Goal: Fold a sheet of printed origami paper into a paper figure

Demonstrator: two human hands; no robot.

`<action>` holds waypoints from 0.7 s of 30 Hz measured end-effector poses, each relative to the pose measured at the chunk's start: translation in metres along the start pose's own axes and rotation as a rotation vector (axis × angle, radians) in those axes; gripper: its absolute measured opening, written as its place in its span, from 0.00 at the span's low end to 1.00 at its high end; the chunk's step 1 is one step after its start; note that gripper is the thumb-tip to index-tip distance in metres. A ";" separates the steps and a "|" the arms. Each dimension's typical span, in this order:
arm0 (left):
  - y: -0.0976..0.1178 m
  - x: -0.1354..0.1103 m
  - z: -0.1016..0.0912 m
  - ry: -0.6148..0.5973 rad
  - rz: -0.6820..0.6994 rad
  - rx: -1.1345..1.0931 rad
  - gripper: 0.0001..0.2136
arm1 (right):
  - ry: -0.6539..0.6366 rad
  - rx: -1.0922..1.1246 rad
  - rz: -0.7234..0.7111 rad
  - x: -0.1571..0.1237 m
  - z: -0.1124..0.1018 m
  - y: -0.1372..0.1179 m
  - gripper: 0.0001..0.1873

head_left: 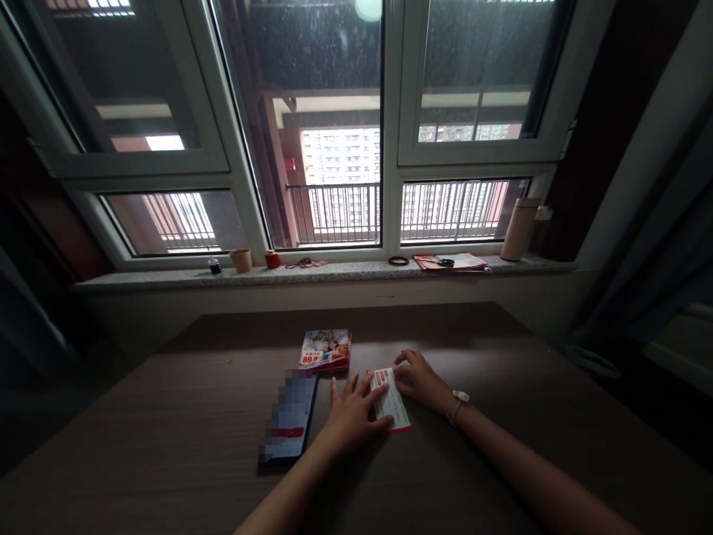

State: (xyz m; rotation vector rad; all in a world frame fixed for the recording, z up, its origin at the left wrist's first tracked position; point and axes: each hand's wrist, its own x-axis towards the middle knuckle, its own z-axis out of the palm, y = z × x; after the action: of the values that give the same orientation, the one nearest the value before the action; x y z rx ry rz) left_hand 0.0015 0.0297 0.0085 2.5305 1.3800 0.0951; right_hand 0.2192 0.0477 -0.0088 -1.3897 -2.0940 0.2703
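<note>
A white and red printed leaflet (393, 407) lies on the brown table between my hands. My left hand (359, 412) rests over its left side, fingers spread, thumb and fingertips on the paper. At the leaflet's upper right edge is my right hand (420, 380), its fingers bent and apart; whether they touch the paper is hard to tell. A bracelet (459, 405) circles my right wrist. To the left of my left hand lies a dark smartphone (292, 420), its screen partly blurred out. Beyond it sits a stack of colourful printed leaflets (326, 349).
Behind the brown table (167, 416) runs a stone windowsill (345, 273). On it stand an ink bottle (215, 264), a paper cup (241, 260), a red jar (272, 259), a dark ring (398, 261), scissors (445, 262) on red-edged papers (471, 261), and a tall flask (519, 230).
</note>
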 end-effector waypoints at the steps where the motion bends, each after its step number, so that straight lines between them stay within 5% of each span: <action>1: 0.000 0.000 0.000 -0.002 -0.001 -0.002 0.31 | -0.003 -0.007 0.011 0.004 0.000 0.001 0.03; 21: 0.001 -0.001 -0.002 0.001 0.012 -0.023 0.31 | 0.036 -0.022 0.096 0.039 0.008 0.015 0.05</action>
State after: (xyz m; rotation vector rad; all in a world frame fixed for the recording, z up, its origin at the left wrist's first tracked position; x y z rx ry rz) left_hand 0.0012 0.0288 0.0103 2.5198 1.3566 0.1137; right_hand 0.2153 0.0903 -0.0080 -1.4990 -2.0105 0.2603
